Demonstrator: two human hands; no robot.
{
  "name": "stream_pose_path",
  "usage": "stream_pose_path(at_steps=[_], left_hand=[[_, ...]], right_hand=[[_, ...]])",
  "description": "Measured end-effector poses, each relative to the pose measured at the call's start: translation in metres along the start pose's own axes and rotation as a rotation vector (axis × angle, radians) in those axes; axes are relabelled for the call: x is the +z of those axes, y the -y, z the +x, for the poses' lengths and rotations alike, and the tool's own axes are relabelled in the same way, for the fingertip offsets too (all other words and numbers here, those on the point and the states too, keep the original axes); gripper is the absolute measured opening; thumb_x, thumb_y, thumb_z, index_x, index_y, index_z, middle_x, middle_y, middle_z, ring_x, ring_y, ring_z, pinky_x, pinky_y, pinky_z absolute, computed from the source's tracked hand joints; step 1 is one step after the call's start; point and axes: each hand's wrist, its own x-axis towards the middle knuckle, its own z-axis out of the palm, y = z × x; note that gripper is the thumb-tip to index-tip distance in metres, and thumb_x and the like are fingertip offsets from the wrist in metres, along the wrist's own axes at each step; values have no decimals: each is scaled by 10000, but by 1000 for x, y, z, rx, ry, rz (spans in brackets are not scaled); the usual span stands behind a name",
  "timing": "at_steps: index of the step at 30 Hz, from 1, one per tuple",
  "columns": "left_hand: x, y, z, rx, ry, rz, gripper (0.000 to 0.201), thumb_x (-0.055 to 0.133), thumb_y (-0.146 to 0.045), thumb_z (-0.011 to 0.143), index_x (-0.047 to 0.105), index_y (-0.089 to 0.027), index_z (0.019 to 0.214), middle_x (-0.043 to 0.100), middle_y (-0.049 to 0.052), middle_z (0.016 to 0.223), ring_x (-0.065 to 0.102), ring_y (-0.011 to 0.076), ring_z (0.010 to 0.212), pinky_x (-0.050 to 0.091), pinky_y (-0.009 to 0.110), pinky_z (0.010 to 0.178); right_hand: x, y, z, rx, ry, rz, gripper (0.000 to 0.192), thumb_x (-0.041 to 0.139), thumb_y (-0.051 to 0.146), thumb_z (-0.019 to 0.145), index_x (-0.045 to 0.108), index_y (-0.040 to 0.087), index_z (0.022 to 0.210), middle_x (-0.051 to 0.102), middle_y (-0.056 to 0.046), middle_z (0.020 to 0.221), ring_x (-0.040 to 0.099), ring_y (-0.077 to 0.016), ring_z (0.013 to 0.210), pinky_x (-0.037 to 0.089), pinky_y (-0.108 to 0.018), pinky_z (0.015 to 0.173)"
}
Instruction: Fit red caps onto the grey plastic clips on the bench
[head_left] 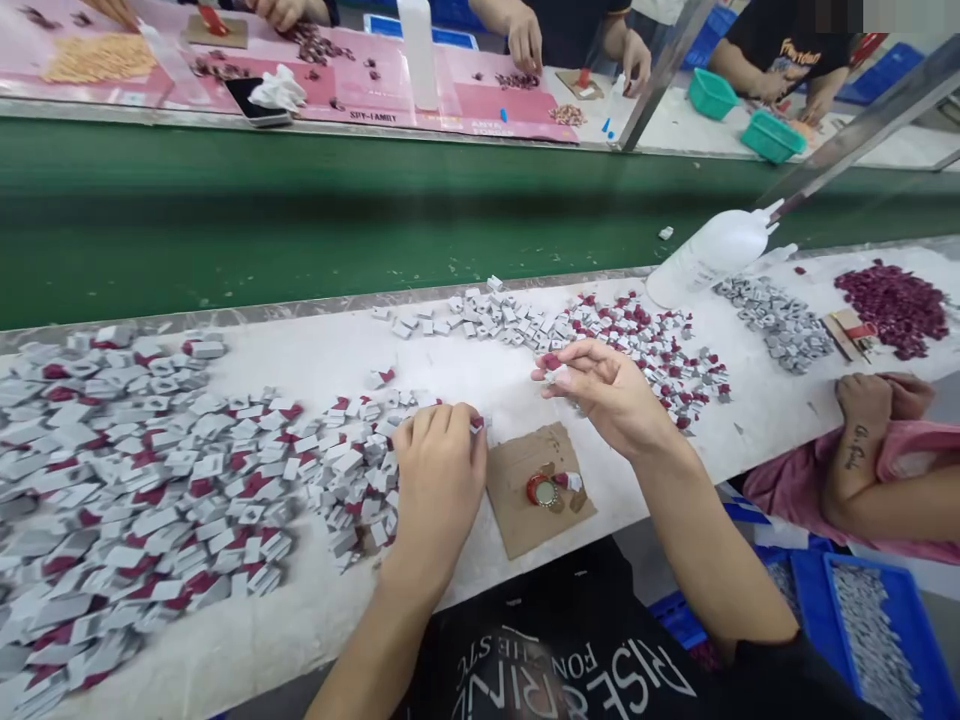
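Observation:
My right hand (600, 385) is raised over the table, its thumb and fingers pinching a small maroon-and-grey plastic piece (553, 366). Lower and to the left, my left hand (441, 465) has its fingers curled down beside a heap of grey-and-maroon pieces (349, 460). A bit of maroon and grey shows at its thumb, so it grips a similar small piece (477, 424), mostly hidden. Between my hands lies a cardboard square (517, 520). On it sit a red bottle cap (541, 490) with its hollow side up and a grey-and-maroon piece (568, 481).
A large pile of grey-and-maroon blocks (165, 480) covers the left. Behind my right hand lie small maroon-and-grey parts (637, 330) and a white squeeze bottle (709, 255). Another person's hands (874, 395) rest at the right. Beyond the green belt (300, 220), co-workers handle parts.

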Motion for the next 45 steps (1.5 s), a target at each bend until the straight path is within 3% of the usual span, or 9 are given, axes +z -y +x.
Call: stream_pose_path(at_steps=[3,7,14,17,19,22,30,37,45], left_hand=[[-5,-1,-2,-14,-3,-67,94,687,-158,1064,636,-237,1064,785,84,1022,712,350,1052,452,500,977],[-7,-1,-6,-52,-52,-132,127,697,-194,1084,677,-221,1206,785,82,1057,702,338,1053,455,478,967],[-4,0,-4,13,-5,-50,88,659,-177,1104,720,-228,1142,789,96,1082,679,351,1092,441,493,978],[-3,-2,-3,10,2,-45,64,666,-193,1102,711,-227,1132,792,100,1083,681,355,1087,439,498,969],[-2,-2,-3,0,7,-43,47,668,-208,1099,699,-232,1124,791,100,1081,682,355,1078,439,495,961],[-2,-2,-2,-5,26,-33,33,660,-221,1098,679,-249,1097,791,91,1066,686,353,1075,433,499,977],[-1,-5,-1,-9,44,-7,69,652,-233,1106,685,-241,1166,789,103,1080,683,360,1088,430,514,999],[5,-13,-6,-46,91,47,134,606,-167,1116,687,-243,1192,784,112,1154,671,347,1184,446,530,1070],[-6,-28,0,-42,7,-248,170,662,-222,1115,676,-234,1284,763,109,1230,703,315,1212,518,511,1081]], right_hand=[[-5,-3,-14,12,-42,22,349,1023,476,871,819,270,1066,844,-43,1067,816,-204,906,693,-354,787],[-13,-11,-29,55,-95,32,316,978,519,921,823,285,1065,839,-23,1038,649,-116,624,567,-301,595],[-20,-27,-41,67,-92,25,371,1070,412,803,818,281,1041,743,-12,1032,668,-146,746,627,-339,719],[-21,-30,-45,67,-76,22,361,1049,403,834,808,280,1073,767,-28,1111,689,-145,751,648,-364,765],[-22,-33,-47,66,-89,42,354,1029,438,862,790,285,1075,775,-13,1006,720,-170,762,649,-379,783],[-22,-36,-50,86,-101,67,365,1003,501,889,786,286,1089,771,4,838,754,-208,772,633,-383,766],[-25,-34,-53,97,-110,66,379,965,607,912,829,276,1037,822,-36,901,735,-198,729,597,-368,712],[-35,-46,-59,69,-204,-26,303,970,584,918,849,325,1019,721,-18,856,690,-212,722,594,-381,678],[-28,-39,-56,114,-125,101,321,987,579,898,876,309,1031,709,-2,782,690,-202,720,618,-374,696]])
